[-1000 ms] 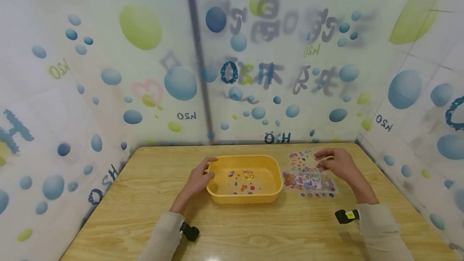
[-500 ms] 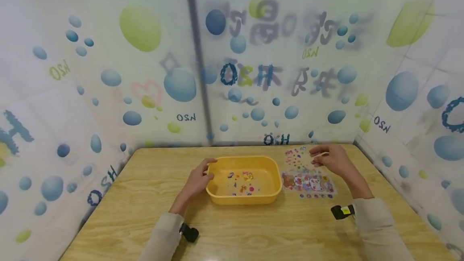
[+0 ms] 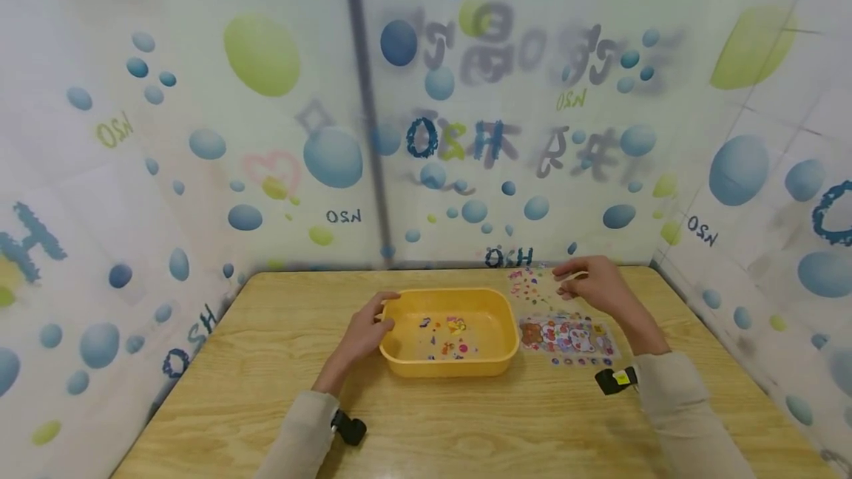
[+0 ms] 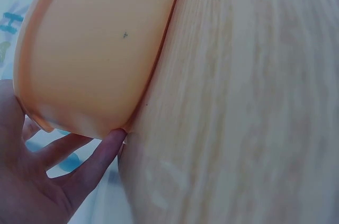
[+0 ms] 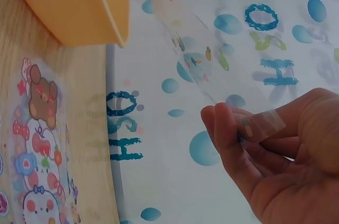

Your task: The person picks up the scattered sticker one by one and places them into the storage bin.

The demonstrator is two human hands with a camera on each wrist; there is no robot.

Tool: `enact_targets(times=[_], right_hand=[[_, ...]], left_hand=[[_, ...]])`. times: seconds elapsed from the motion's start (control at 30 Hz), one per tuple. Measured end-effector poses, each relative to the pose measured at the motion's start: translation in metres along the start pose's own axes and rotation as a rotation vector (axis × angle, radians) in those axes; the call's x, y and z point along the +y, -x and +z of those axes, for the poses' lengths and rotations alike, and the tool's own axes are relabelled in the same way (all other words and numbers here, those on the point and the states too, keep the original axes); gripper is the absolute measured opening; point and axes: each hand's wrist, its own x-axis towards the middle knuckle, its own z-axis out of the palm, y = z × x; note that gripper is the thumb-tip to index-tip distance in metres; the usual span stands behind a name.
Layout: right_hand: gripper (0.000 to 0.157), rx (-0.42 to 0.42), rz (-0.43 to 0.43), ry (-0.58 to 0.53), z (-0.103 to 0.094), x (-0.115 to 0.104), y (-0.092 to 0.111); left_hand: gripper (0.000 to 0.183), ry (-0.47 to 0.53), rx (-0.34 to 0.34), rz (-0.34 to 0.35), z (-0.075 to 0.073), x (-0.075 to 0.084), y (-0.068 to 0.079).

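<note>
My left hand (image 3: 362,329) grips the left end of a yellow plastic basin (image 3: 449,368); in the left wrist view its fingers (image 4: 100,158) spread against the basin's end. Inside the basin lies a clear sheet of small colourful stickers (image 3: 447,337). Pinched by its edge in my right hand (image 3: 597,287) is another clear sticker sheet (image 3: 530,285), held up off the table at the back right. The right wrist view has this sheet (image 5: 204,57) slanting away from the fingertips. Beneath it, a sticker sheet with a bear and other cartoon animals (image 3: 566,335) lies right of the basin.
The wooden table (image 3: 426,427) has a wall sheet printed with blue and green ovals (image 3: 333,157) behind it and on both sides. A black wrist camera (image 3: 349,427) is strapped to the left wrist and another black camera (image 3: 615,381) to the right.
My right hand has moved left and slightly up, and the sticker sheet it pinches has shifted left towards the basin. The left hand and the basin have stayed in place.
</note>
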Motion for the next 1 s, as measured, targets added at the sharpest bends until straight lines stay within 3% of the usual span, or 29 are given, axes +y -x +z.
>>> enact_targets(times=[1.0], right_hand=[[0.027,-0.121,-0.048,0.054,0.056,-0.037,-0.032]], left_hand=[[0.048,0.011,-0.003,-0.001,0.0,0.002,0.001]])
